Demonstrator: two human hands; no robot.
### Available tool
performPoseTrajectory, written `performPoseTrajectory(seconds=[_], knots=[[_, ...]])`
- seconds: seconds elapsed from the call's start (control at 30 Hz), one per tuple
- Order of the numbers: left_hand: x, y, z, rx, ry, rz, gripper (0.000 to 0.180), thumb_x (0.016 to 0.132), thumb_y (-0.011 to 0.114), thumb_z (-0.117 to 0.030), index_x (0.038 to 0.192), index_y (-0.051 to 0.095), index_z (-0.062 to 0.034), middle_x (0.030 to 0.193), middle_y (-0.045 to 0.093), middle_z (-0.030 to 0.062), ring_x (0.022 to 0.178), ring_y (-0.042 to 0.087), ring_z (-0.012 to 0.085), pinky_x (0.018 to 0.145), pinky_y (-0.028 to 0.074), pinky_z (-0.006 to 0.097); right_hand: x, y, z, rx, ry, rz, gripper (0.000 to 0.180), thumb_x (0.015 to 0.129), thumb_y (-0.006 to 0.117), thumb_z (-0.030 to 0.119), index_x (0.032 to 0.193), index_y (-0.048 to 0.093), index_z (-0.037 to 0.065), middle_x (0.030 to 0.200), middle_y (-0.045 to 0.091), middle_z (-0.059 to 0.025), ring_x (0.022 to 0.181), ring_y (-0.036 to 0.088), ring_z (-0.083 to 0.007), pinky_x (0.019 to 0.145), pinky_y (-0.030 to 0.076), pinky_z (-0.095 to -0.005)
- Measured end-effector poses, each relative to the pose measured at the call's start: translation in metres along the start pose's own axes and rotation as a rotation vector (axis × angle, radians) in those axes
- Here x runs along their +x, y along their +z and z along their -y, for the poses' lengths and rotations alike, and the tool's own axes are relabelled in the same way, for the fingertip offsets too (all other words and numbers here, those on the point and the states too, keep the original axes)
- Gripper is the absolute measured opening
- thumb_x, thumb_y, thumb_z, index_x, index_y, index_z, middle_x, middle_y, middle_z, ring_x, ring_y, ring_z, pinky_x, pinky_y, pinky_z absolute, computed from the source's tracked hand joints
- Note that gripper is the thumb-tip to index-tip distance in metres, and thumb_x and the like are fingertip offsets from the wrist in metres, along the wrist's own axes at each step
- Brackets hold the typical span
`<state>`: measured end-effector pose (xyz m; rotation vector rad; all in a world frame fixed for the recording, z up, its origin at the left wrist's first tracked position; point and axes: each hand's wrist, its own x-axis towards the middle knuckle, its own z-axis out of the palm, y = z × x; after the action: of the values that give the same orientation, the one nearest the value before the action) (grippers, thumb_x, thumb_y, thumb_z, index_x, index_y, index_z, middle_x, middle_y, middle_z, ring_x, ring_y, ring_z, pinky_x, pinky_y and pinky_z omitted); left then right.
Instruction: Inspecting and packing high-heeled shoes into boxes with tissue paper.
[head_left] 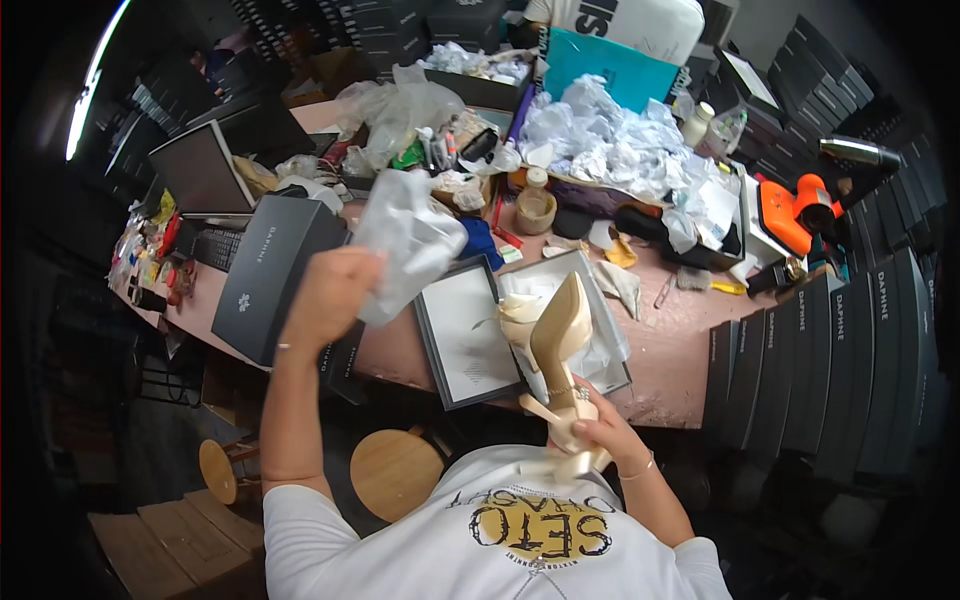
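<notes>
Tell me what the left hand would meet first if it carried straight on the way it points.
Judging loosely, the left hand, clutching crumpled paper, points up-right toward the clutter of plastic bags; depth is unclear.

Beige high-heeled shoe point(558, 345), glossy, held up by its heel end, toe pointing up over the open shoebox point(612, 372). Crumpled white tissue paper point(408, 240), bunched and raised above the pink table point(680, 350).
</notes>
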<state>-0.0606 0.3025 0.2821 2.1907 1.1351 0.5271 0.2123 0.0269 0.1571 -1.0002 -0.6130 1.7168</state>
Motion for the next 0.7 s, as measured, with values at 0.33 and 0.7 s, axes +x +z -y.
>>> performPoseTrajectory(seconds=[0.33, 0.7], knots=[[-0.052, 0.096, -0.001, 0.219, 0.325, -0.138, 0.012, 0.075, 0.063, -0.004, 0.087, 0.062, -0.0014, 0.093, 0.060, 0.0148, 0.087, 0.060, 0.0325, 0.074, 0.049, 0.041, 0.020, 0.031, 0.058, 0.264, 0.259, 0.376, 0.072, 0.085, 0.062, 0.028, 0.139, 0.027, -0.005, 0.116, 0.056, -0.0219, 0.088, 0.064, -0.0235, 0.071, 0.056, -0.0351], [-0.040, 0.128, -0.002, 0.167, 0.392, -0.072, 0.021, 0.071, 0.059, -0.001, 0.091, 0.059, 0.0027, 0.111, 0.055, 0.0142, 0.098, 0.058, 0.0305, 0.081, 0.050, 0.038, 0.033, -0.021, -0.035, 0.715, 0.162, 0.364, 0.079, 0.080, 0.066, 0.040, 0.139, 0.032, 0.000, 0.117, 0.054, -0.0277, 0.063, 0.063, -0.0272, 0.048, 0.048, -0.0298]])
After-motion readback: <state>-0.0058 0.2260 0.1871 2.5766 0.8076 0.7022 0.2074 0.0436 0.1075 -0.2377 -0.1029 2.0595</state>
